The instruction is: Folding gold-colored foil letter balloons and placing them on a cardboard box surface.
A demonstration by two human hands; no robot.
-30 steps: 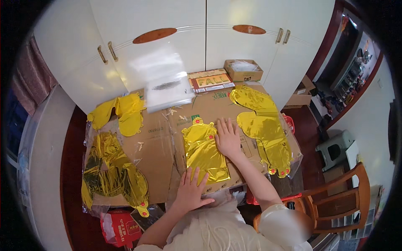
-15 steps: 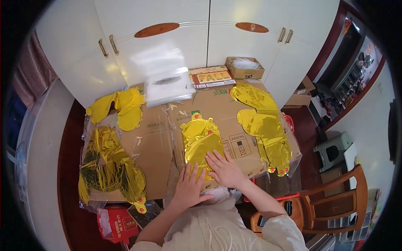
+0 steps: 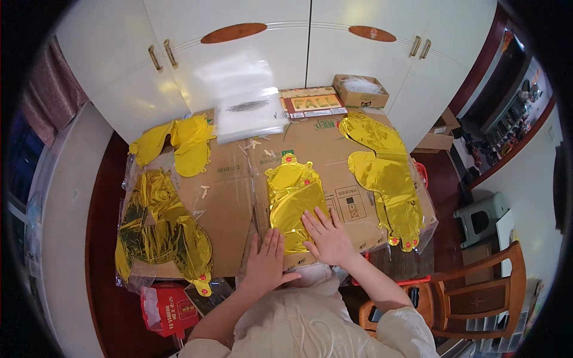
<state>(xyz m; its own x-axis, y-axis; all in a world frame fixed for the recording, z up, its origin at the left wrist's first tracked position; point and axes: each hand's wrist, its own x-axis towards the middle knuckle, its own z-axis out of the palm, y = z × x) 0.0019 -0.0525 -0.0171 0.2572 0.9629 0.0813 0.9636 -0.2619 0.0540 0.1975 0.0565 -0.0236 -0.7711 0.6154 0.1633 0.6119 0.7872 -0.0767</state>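
A flat, folded gold foil balloon [image 3: 292, 197] lies in the middle of the cardboard-covered table [image 3: 230, 247]. My right hand [image 3: 328, 238] rests on its lower right part, palm down with fingers stretched out. Beside the lower left edge of the foil, my left hand [image 3: 265, 262] lies flat on the cardboard, its thumb spread away from the fingers. Neither hand grips anything. Small red round marks show on the tabs at the balloon's top.
More gold foil balloons lie at the left [image 3: 161, 221], far left [image 3: 191, 143] and right [image 3: 388, 179]. Clear plastic bags [image 3: 250, 116], a flat printed pack [image 3: 313, 102] and a small open carton [image 3: 361, 90] stand at the back. A wooden chair [image 3: 474, 292] is at the right.
My left hand has shifted left, off the foil's lower edge onto the cardboard. My right hand stays on the foil. The whole view has shifted slightly.
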